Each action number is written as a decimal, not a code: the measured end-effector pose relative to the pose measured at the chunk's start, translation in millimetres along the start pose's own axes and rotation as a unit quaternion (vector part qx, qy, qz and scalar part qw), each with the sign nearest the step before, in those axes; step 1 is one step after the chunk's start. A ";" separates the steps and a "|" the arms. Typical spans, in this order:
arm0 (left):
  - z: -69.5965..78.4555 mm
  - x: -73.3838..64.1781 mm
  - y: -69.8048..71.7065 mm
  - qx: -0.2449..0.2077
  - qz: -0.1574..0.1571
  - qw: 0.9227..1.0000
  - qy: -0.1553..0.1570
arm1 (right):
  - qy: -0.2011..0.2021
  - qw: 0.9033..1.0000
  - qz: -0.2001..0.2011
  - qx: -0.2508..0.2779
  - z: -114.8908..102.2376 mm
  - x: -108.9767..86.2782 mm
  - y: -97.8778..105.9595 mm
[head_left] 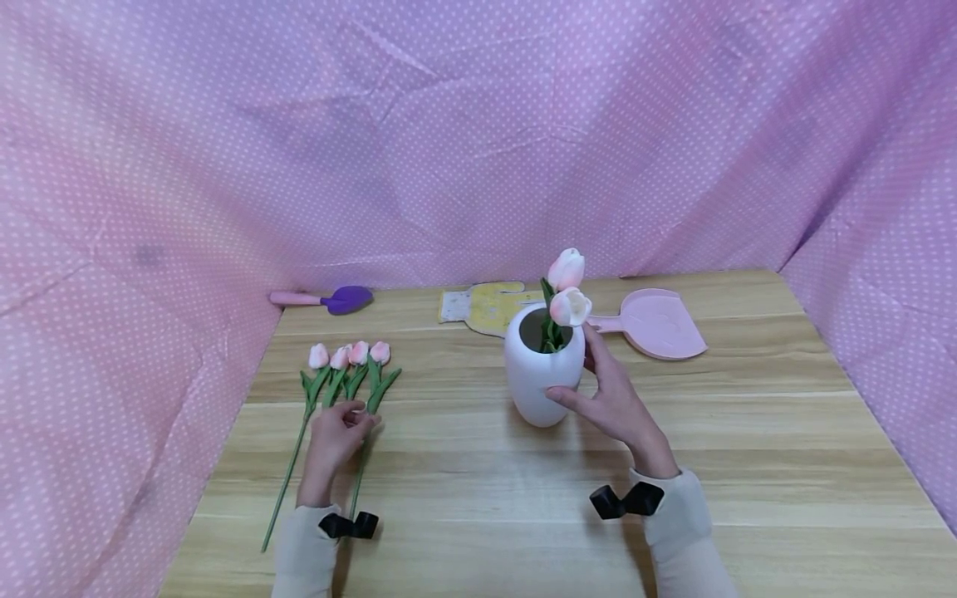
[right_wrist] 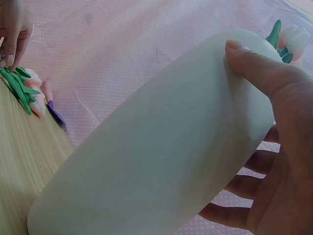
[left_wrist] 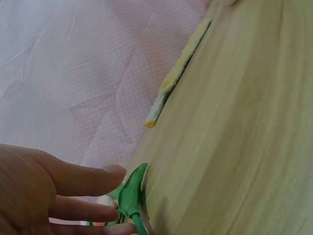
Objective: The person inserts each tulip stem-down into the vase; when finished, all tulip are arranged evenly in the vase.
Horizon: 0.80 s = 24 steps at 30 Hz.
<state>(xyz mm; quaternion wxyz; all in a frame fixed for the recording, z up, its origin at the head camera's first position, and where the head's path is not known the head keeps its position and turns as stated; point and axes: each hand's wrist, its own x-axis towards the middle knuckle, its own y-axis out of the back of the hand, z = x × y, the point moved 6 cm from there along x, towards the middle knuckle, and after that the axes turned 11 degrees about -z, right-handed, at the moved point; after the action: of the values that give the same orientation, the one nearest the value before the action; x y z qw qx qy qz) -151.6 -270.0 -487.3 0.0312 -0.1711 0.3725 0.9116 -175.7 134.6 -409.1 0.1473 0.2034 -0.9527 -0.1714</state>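
Observation:
A white vase (head_left: 534,390) stands on the table with two pink-and-white tulips (head_left: 570,306) in its mouth. My right hand (head_left: 616,399) grips it from the right, the thumb (right_wrist: 254,66) across its near side and the fingers round the back. Several pink tulips (head_left: 359,354) with green leaves and long stems lie side by side at the left. Over their stems and leaves is my left hand (head_left: 336,436). In the left wrist view a gap shows between its thumb and fingers, with a green leaf (left_wrist: 131,193) just beyond; I see nothing pinched there.
Along the back of the table (head_left: 478,515) lie a small purple trowel (head_left: 347,300) with a pink handle, a yellow and white glove (head_left: 489,307) and a pink dustpan-shaped scoop (head_left: 661,325). A pink dotted cloth (head_left: 463,149) hangs behind and at both sides.

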 end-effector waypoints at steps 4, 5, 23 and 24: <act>-1.2 0.1 -2.4 0.008 -0.001 1.000 0.007 | -0.002 1.000 0.001 0.001 0.2 -0.1 0.3; -1.4 0.1 -3.2 0.008 -0.003 1.000 0.011 | -0.002 1.000 0.001 0.001 0.2 -0.1 0.3; -3.2 6.1 -11.6 0.045 0.011 0.998 0.030 | -0.006 1.000 -0.002 0.000 0.4 -0.4 0.1; -3.4 6.1 -11.8 0.042 0.009 0.999 0.031 | -0.007 1.000 -0.002 0.000 0.5 -0.4 0.1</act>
<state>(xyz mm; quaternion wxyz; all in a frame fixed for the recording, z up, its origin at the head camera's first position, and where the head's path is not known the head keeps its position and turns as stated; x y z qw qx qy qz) -154.1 -264.3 -499.5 0.0184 -0.1939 0.4126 0.8898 -175.5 135.0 -409.6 0.1407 0.2043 -0.9531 -0.1735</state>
